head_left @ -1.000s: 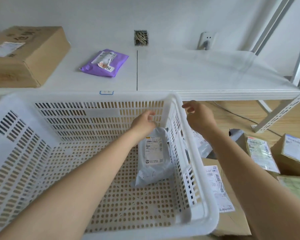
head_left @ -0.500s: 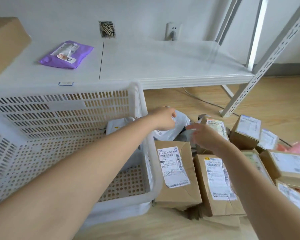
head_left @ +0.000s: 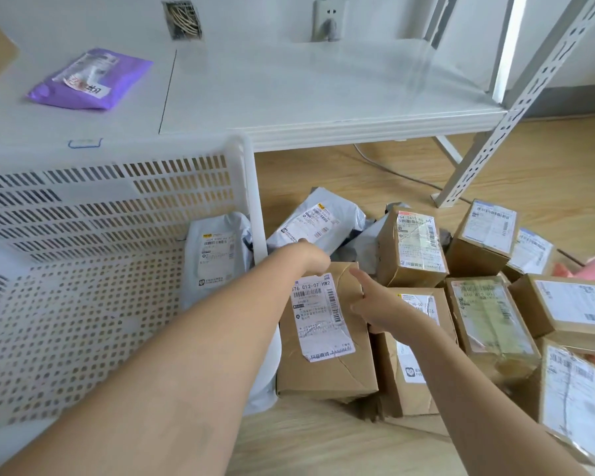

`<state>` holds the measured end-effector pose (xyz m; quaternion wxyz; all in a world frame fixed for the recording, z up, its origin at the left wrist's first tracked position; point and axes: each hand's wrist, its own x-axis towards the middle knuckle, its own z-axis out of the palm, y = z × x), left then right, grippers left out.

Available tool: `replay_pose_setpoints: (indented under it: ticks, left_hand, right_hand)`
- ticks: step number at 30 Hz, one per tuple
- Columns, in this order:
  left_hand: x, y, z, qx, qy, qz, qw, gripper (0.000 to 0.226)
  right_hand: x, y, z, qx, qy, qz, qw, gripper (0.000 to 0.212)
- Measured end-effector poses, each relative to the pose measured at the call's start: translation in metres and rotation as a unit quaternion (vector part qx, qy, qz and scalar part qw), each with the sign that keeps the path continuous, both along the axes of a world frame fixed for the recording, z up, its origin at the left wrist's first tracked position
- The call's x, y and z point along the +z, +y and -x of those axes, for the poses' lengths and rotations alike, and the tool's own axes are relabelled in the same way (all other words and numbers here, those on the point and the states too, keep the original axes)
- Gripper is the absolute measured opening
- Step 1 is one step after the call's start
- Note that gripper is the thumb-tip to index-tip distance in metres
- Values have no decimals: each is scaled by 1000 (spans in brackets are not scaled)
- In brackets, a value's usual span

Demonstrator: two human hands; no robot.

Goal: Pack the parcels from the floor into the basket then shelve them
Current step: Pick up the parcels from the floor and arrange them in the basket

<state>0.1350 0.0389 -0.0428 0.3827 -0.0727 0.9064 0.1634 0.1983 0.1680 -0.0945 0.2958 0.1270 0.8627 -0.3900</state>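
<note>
Head cam: my left hand [head_left: 310,257] reached over the white basket [head_left: 251,187] rim & touched the grey bag [head_left: 318,223] on the floor; grip unclear. My right hand [head_left: 375,304] lay open, fingers straight, on a brown box [head_left: 327,372]. Another grey bag [head_left: 217,255] leaned inside the basket.

Bright even daylight, soft shadows, wide-angle warp

White wall [head_left: 255,15], wood floor [head_left: 323,448], white shelf [head_left: 323,97].
</note>
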Motion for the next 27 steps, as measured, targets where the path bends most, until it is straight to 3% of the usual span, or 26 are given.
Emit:
replay_pose_setpoints:
  ticks: [4, 8, 13, 17, 23, 27]
  left_hand:
    - [-4, 5, -2, -53, -16, 23, 998, 68]
    - [-13, 7, 1, -44, -23, 16, 999, 77]
    - [-17, 4, 5, 14, -18, -56, 998, 94]
    - [-5, 2, 9, 33, 50, -132, 989, 92]
    - [39, 1, 24, 61, 176, -265, 946, 92]
    - [68, 3, 28, 91, 266, -359, 890, 63]
  right_hand:
    - [-4, -2, 0, 6, -2, -16, 1000, 71]
    - [-11, 3, -6, -41, 17, 7, 999, 74]
    - [-10, 12, -14, -148, 48, 104, 982, 74]
    - [9, 19, -6, -212, 81, 126, 966, 72]
    - [62, 30, 17, -284, 162, 161, 931, 63]
    - [95, 30, 28, -321, 239, 190, 897, 31]
